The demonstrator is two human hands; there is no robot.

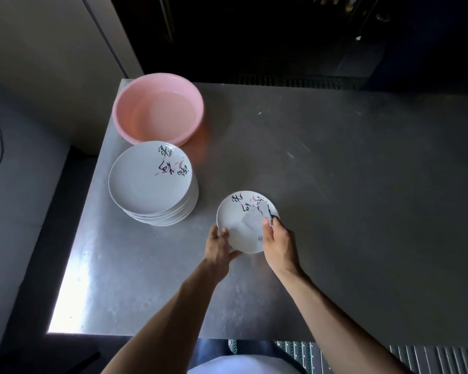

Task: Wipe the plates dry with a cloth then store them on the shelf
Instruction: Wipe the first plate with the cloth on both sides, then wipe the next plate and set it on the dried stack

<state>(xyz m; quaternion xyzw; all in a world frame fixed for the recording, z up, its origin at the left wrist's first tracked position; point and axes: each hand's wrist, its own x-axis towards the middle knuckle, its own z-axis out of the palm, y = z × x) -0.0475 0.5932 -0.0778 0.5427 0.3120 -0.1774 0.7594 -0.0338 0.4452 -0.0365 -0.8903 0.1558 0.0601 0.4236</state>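
Head view: we see left hand fingers gripping plate rim; right hand fingers pinching cloth against plate face.

Worn | your left hand and right hand are bare | forearms uncovered down to the frame's lower edge | white garment at your front, possibly an apron

Top of frame too dark to read; cloth partly under right hand; counter cut off at right edge.
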